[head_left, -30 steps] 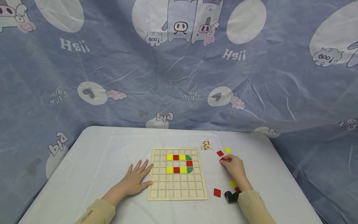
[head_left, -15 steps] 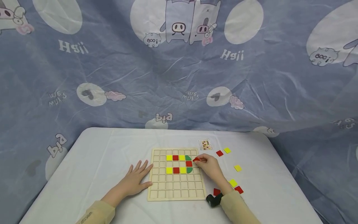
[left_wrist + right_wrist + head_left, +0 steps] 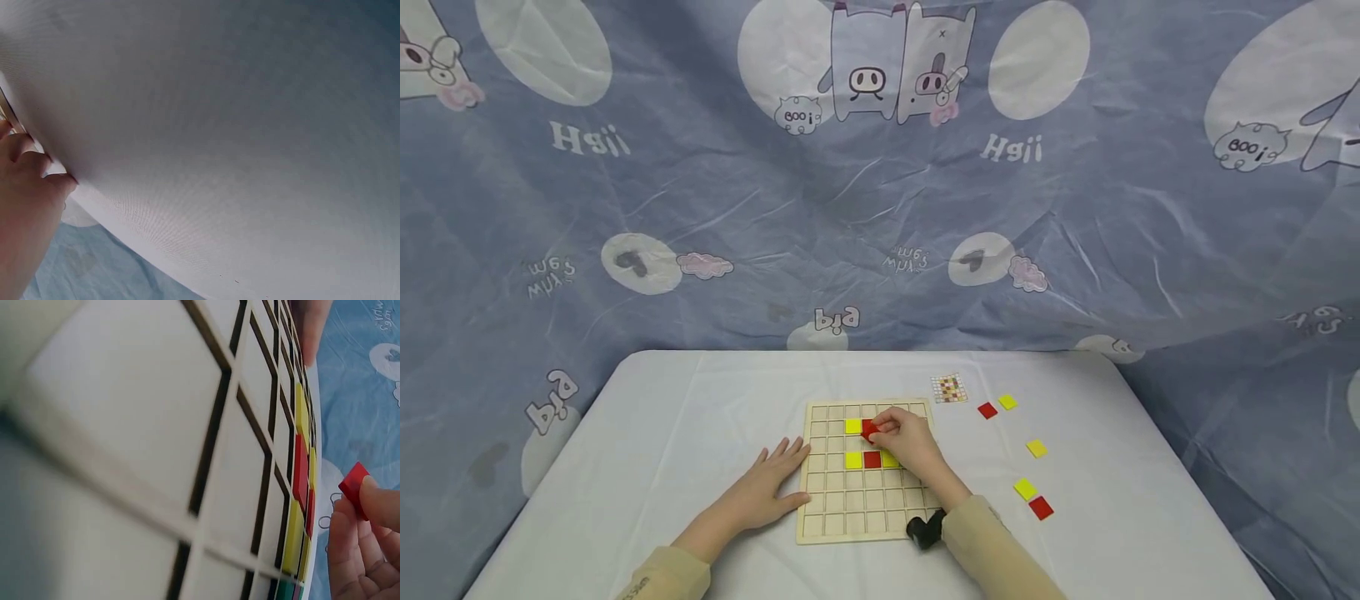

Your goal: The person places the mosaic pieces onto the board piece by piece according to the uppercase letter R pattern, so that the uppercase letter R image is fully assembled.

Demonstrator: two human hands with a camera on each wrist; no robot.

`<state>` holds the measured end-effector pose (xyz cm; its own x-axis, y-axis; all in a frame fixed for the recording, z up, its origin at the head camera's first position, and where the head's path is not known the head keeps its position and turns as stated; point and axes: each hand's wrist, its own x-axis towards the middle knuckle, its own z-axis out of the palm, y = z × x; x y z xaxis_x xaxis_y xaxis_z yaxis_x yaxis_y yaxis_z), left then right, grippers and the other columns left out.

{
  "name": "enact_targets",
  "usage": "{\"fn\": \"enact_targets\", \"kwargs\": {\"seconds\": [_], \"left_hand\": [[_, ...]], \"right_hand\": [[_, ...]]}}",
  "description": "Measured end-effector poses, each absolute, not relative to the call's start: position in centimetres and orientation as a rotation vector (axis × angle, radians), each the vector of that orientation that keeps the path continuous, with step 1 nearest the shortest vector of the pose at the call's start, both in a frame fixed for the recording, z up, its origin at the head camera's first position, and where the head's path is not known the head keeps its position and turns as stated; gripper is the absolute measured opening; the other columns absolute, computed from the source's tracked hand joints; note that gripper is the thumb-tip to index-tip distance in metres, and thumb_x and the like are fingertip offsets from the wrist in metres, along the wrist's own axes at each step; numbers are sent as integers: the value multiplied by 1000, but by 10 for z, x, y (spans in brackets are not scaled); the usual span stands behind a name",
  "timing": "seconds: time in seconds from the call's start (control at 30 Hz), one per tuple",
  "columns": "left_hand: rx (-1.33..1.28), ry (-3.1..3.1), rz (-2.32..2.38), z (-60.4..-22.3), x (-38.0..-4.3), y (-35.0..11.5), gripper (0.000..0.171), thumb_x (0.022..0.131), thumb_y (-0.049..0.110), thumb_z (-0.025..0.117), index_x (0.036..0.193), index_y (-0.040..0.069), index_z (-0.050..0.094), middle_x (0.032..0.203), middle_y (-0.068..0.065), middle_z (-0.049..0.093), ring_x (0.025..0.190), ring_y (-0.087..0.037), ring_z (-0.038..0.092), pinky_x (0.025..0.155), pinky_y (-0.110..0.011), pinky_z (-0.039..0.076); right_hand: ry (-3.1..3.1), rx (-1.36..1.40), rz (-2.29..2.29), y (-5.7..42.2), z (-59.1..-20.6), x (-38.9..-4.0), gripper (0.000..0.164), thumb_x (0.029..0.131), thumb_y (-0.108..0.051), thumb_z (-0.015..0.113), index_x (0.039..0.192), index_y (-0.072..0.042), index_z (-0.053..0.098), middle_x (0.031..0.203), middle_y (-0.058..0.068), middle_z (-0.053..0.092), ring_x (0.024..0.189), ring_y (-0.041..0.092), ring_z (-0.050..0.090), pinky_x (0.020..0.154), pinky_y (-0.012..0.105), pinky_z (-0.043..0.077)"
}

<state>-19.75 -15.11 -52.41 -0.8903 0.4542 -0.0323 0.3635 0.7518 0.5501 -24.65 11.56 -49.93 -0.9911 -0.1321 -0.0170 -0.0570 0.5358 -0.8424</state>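
Observation:
In the head view my right hand (image 3: 910, 442) reaches over a wooden grid board (image 3: 842, 502) and pinches a red square tile (image 3: 355, 485) between thumb and fingers, seen plainly in the right wrist view. The held tile is close over the board's upper row, overlapping a red tile there. Yellow tiles (image 3: 853, 460) and a red tile (image 3: 872, 460) lie in the board's cells; the hand hides the tiles on the right part of both rows. My left hand (image 3: 760, 496) lies spread on the table, its fingertips and thumb at the board's left edge.
Right of the board lie loose red tiles (image 3: 1041, 507) and yellow tiles (image 3: 1037, 448). A small printed pattern card (image 3: 950, 388) is behind the board's right corner. A black wrist camera (image 3: 925, 530) sits under the right wrist. A patterned curtain (image 3: 880, 183) hangs behind the table.
My right hand has carried the red tile leftward from the loose tiles, past the board's right edge, to over the board's upper middle. The left hand stays at the board's left edge.

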Motion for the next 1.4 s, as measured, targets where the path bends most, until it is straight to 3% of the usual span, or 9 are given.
{"fn": "enact_targets", "kwargs": {"seconds": [0.33, 0.77, 1.17, 1.4], "left_hand": [[626, 2780, 856, -529, -195, -153, 77, 90, 39, 70, 151, 4, 38, 159, -18, 32, 149, -42, 20, 119, -65, 12], [613, 2772, 839, -533, -197, -153, 78, 90, 42, 70, 152, 6, 37, 160, -15, 30, 151, -40, 18, 121, -62, 11], [631, 2796, 801, -535, -201, -153, 79, 89, 42, 70, 151, 7, 38, 160, -15, 31, 150, -39, 20, 121, -62, 12], [625, 2793, 786, -530, -202, -154, 78, 90, 41, 69, 152, 8, 36, 161, -14, 29, 151, -38, 18, 122, -60, 11]], "right_hand": [[2710, -262, -1309, 92, -503, -255, 8, 85, -9, 76, 92, -9, 73, 82, 2, 70, 67, 8, 61, 61, 20, 51], [2771, -328, -1151, 91, -503, -255, 6, 85, -6, 75, 91, -7, 75, 92, 5, 65, 74, 11, 58, 65, 24, 50], [2698, -173, -1316, 149, -480, -240, 15, 91, -15, 71, 104, -9, 74, 91, 1, 74, 79, 16, 68, 69, 27, 54], [2691, -25, -1324, 197, -481, -218, 15, 89, -13, 72, 103, -8, 74, 86, -1, 73, 78, 16, 65, 70, 24, 53]]}}
